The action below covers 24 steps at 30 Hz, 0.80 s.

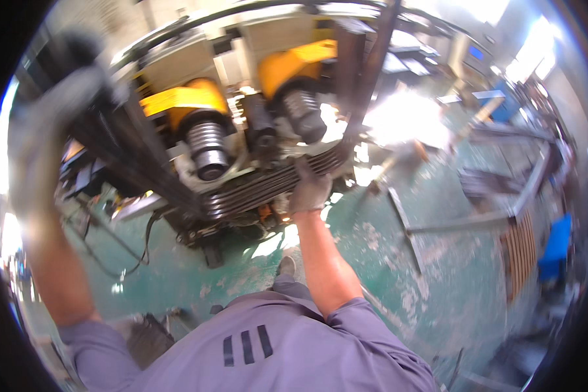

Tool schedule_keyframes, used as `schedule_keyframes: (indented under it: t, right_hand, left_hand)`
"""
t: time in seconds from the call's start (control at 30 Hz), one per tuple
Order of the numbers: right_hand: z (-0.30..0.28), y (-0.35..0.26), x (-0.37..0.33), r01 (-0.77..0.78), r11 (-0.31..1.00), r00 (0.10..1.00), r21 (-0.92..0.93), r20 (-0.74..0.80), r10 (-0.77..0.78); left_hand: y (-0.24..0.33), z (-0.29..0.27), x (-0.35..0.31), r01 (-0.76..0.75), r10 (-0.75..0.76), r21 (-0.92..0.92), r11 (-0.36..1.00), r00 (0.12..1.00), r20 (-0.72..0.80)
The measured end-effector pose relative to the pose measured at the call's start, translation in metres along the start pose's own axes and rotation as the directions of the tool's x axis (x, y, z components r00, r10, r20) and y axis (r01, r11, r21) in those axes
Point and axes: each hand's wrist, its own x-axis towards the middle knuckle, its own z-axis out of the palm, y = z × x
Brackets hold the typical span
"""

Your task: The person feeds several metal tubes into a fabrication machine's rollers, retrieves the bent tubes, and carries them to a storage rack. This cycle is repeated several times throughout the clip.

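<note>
A stack of bent dark metal bars [274, 181] spans the front of a machine, its two ends rising at the left and right like a U. My right hand [310, 191], in a grey work glove, grips the middle of the stack from the near side, its fingers partly hidden. At the far left my gloved left hand [62, 108] is raised beside the stack's upper left end. Motion smears its fingers, so I cannot tell whether it touches the bars.
Behind the bars, the machine carries yellow brackets [188, 98] and ribbed steel cylinders [207, 149]. A cable [144, 243] hangs at its left. Bars on a metal frame [464, 223] and a blue object [555, 247] stand at the right on the worn green floor [385, 287].
</note>
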Motion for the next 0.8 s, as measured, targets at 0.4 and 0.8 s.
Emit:
schedule_keyframes:
  t: [0.4,0.8]
  right_hand:
    - [-0.282,-0.244,-0.244,0.356,0.878,0.681,-0.321,-0.554,-0.479]
    - [-0.326,-0.546,-0.584,-0.191,0.259,-0.096,-0.947,-0.245,-0.965]
  left_hand:
    - [0.07,0.139,-0.186,0.165,0.33,-0.875,0.455,0.882,0.337]
    - [0.269,0.262,-0.4,0.874,0.641,-0.479,-0.078,0.412,0.648]
